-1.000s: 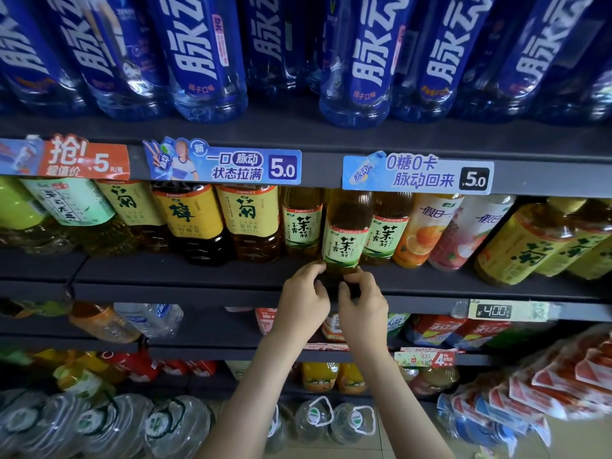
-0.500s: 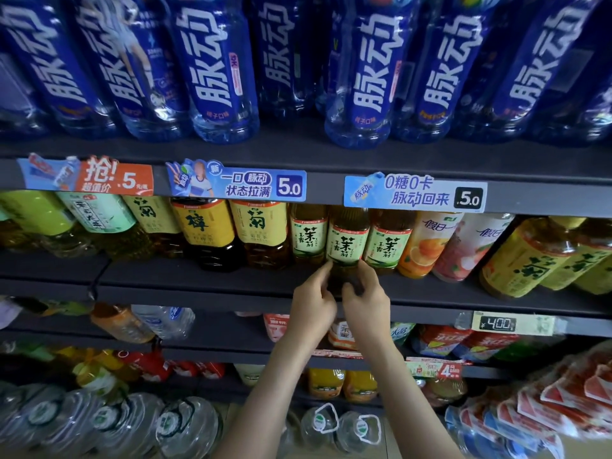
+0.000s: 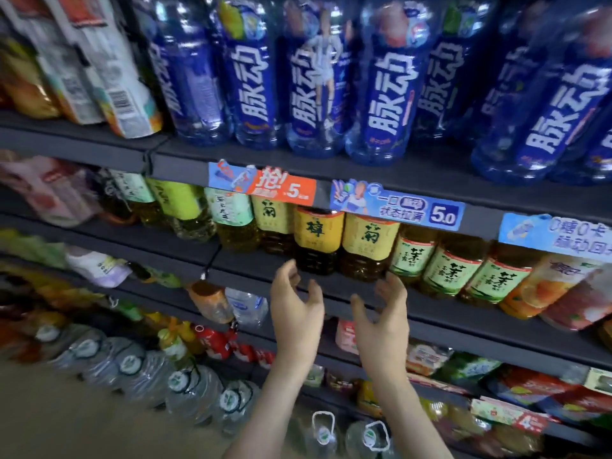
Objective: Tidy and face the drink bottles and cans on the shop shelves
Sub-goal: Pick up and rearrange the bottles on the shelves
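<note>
Left hand (image 3: 296,309), right hand (image 3: 384,314): both empty, fingers loosely curled, palms facing, apart. Just past the fingertips: shelf edge (image 3: 334,296), yellow-label tea bottles (image 3: 369,236). Green-label tea bottles (image 3: 440,266) right of right hand. Blue bottles (image 3: 384,94) one shelf above.

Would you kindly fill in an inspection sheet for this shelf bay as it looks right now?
Surface: dark grey middle shelf, front strip bare near the hands.
Job's things: blue-labelled bottles on the upper shelf; yellow-labelled tea bottles and green-labelled tea bottles in a row on the middle shelf, labels facing out.
Clutter: packets beside the blue-labelled bottles, upper left.
Grippers: left hand and right hand open, fingers loosely curled, holding nothing, in front of the middle shelf.
Cables: nothing seen.
Surroundings: price tags on the shelf edge; water jugs lowest down; left side blurred.
</note>
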